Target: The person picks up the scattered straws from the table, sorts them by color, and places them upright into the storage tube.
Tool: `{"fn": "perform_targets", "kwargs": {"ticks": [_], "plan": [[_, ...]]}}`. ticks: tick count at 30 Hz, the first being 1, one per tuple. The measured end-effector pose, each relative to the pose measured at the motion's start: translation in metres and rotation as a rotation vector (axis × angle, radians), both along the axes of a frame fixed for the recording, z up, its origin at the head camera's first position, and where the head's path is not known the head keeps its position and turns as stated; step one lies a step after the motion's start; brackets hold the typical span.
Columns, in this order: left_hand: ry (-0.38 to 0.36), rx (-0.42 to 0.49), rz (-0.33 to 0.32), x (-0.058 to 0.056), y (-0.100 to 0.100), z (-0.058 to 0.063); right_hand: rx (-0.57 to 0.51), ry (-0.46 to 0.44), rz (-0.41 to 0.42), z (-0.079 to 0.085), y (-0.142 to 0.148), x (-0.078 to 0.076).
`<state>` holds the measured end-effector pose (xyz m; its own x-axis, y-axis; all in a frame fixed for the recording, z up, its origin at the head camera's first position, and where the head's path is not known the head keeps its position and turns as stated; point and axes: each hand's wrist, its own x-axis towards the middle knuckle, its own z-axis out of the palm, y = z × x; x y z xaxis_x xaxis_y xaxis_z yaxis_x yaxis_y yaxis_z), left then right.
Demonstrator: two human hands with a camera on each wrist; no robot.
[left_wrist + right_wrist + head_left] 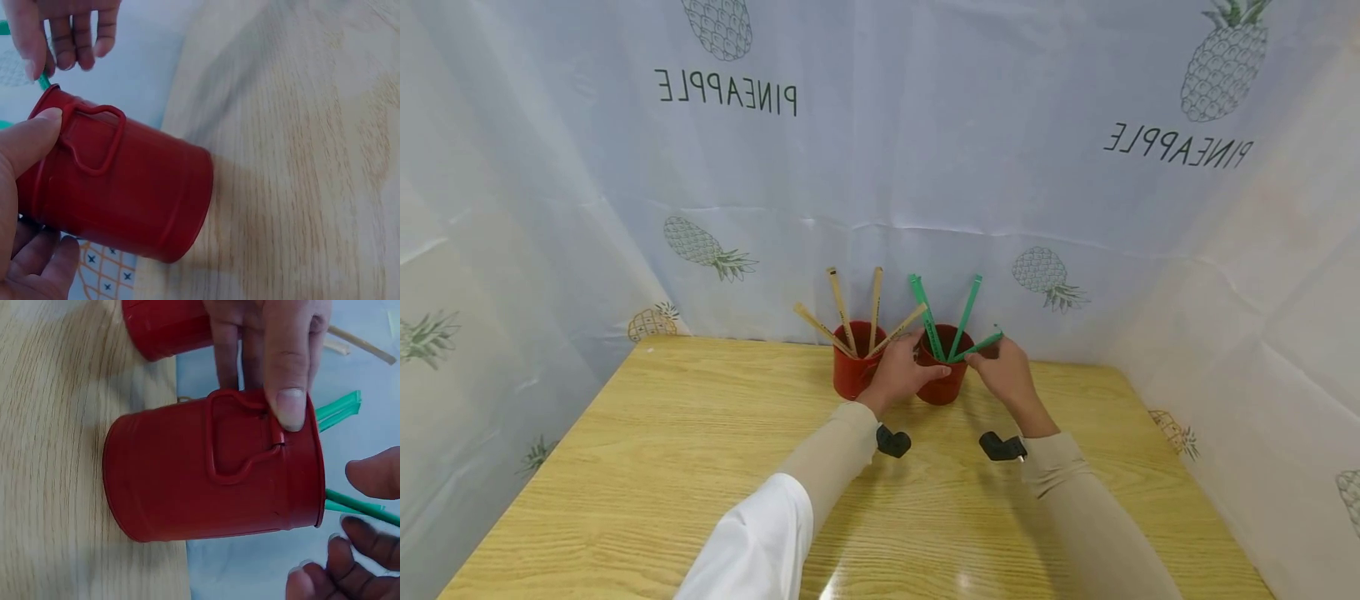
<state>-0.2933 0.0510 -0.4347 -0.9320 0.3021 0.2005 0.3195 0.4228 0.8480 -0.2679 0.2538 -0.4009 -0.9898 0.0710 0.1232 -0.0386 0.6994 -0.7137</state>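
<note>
The right-hand red metal cup (942, 388) stands near the table's back edge, holding several slim green printed sticks (966, 312). My left hand (901, 371) grips it at the rim, thumb beside the wire handle (219, 437) and fingers round the far side. At the cup's right, my right hand (1002, 371) is around the lowest-leaning green stick (362, 509). In the right wrist view its thumb and fingers are spread apart, with that stick passing between them. A second red cup (847, 379) with several tan sticks (842, 312) stands just left, partly behind my left hand.
A wooden table (662, 467) lies beneath the cups. Behind it hangs a white curtain (880, 150) printed with pineapples, which also runs along both sides. A black wrist mount (892, 442) sticks out from the left sleeve, and another mount (1000, 447) from the right.
</note>
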Motion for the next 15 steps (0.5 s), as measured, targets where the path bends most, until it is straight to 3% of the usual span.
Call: {"fn": "perform_targets", "kwargs": {"ticks": [5,10,15], "plan": [[0.001,0.029,0.005,0.0,0.001,-0.002,-0.054,-0.071,-0.001,0.0,0.002,0.011],[-0.031,0.067,0.01,0.005,-0.001,-0.004,-0.015,-0.105,0.017,-0.001,0.008,0.027],[0.065,-0.041,-0.023,0.021,-0.006,-0.002,0.084,-0.044,0.044,0.002,0.015,0.043]]}}
